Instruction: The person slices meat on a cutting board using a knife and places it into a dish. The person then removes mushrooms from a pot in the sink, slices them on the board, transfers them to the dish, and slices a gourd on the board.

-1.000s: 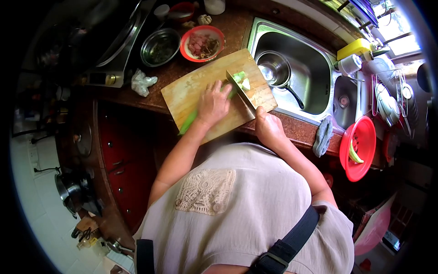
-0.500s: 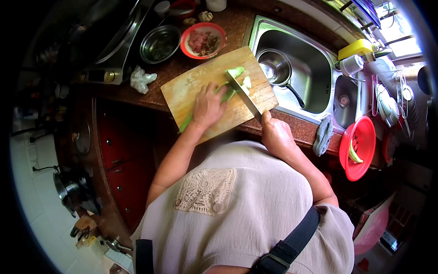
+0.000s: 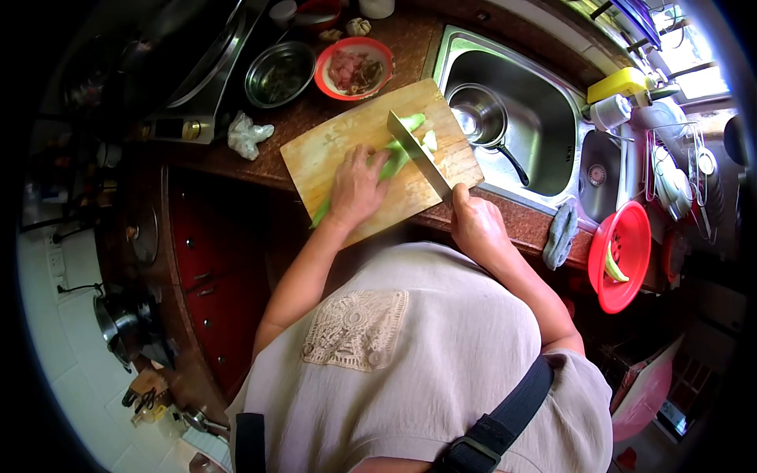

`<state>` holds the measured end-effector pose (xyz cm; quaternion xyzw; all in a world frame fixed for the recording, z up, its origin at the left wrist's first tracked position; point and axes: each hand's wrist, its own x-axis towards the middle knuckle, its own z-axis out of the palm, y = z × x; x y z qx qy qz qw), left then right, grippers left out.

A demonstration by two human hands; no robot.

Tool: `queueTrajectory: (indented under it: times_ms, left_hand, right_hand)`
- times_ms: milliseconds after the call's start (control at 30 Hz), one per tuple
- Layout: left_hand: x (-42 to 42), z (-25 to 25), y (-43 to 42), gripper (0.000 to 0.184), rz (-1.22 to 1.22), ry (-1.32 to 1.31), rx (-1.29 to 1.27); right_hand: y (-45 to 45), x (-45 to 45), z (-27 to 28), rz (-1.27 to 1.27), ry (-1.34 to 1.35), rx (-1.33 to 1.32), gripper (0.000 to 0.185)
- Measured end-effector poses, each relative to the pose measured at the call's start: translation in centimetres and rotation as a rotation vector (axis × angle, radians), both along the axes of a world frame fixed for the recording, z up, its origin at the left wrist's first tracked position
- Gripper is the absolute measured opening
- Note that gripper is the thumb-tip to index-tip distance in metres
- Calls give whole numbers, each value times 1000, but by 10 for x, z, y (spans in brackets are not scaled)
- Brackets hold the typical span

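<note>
L hand point(image 3: 357, 188) on green veg point(image 3: 397, 160), R hand point(image 3: 478, 225) w/ knife point(image 3: 420, 157)

No lettering, label, brand, number or sign can be read.

The left forearm point(image 3: 296, 284) slants far and right, the right forearm point(image 3: 535, 290) far and left, the 2 of them bare. The left hand point(image 3: 357, 189) lies palm down, fingers point(image 3: 362, 150) curled; the right hand point(image 3: 477, 227), nearer and to the right, is clenched.
</note>
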<state>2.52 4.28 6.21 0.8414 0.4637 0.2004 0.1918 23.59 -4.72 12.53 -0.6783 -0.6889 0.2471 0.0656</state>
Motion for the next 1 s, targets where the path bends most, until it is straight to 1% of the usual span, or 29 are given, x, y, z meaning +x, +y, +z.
queueTrajectory:
  times_ms: [133,233,433,533,700,800,900,1000]
  left_hand:
    - [3,0,1,43,2,-6,21]
    - [2,1,0,45,7,15,-14]
    - [4,-5,1,44,2,46,83]
    - [2,-1,-3,47,14,10,33]
    - [-2,-6,-4,43,37,-54,51]
    - [-2,-1,-4,43,35,-42,28]
    - [0,-1,-4,42,32,-34,9]
    - [-1,-5,-3,40,34,-29,36]
  right_hand:
    - [-6,0,6,54,7,-8,15]
    - [-6,-4,3,28,6,-43,15]
    - [6,-11,-35,52,25,-44,14]
    - [10,-7,-41,13,38,-60,14]
    - [14,-2,-11,0,56,-101,17]
    - [7,1,5,26,84,-8,13]
    - [2,1,1,64,62,-42,14]
    - [4,-1,0,41,80,-59,12]
